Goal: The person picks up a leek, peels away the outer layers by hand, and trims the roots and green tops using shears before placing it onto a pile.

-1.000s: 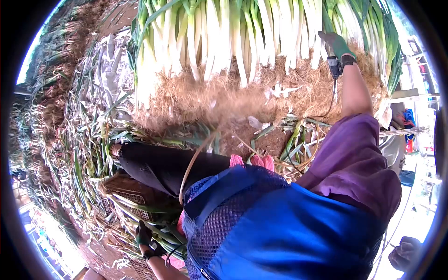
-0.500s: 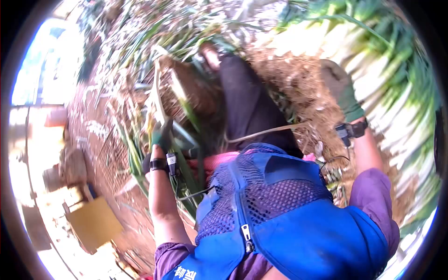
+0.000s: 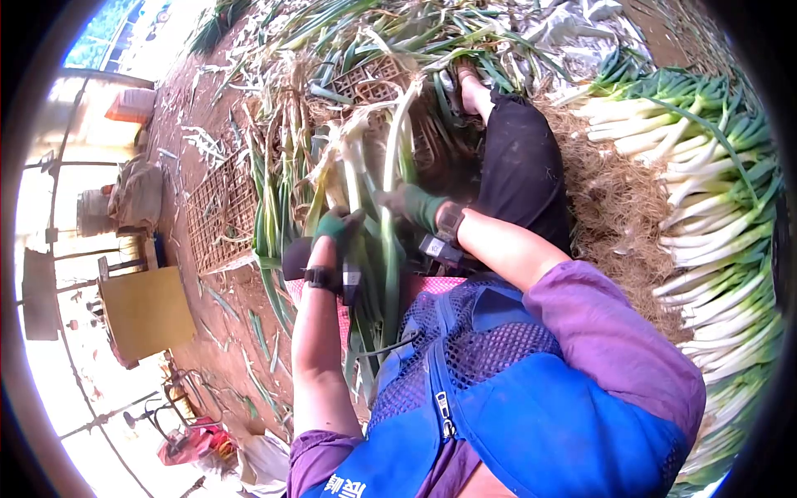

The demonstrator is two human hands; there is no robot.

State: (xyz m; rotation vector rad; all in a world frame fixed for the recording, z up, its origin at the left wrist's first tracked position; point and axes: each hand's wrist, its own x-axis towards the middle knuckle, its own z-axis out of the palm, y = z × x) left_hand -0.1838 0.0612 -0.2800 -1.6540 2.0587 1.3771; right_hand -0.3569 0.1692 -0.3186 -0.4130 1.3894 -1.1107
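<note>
My left hand (image 3: pixel 337 226), in a dark green glove, is closed around green onion stalks with pale, dry-skinned lower ends (image 3: pixel 352 166). Beside it, my gloved right hand (image 3: pixel 413 206) has its fingers closed at a long white green onion stalk (image 3: pixel 393 158). Its fingertips are slightly blurred. The green leaves (image 3: pixel 386 290) of these onions run down toward my lap, over a pink cloth (image 3: pixel 427 285). More untrimmed green onions (image 3: pixel 270 195) lie left of my left hand.
A long row of green onions (image 3: pixel 706 274) with white stems lies at right, roots (image 3: pixel 618 216) toward me. Brown crates (image 3: pixel 220 212) stand at left and ahead among loose leaves. My dark-trousered leg (image 3: pixel 525 166) stretches forward. A yellow board (image 3: pixel 149 315) is at far left.
My right hand has come from beside the onion row at right to the stalks next to my left hand. My left hand keeps hold of onions. The view has shifted.
</note>
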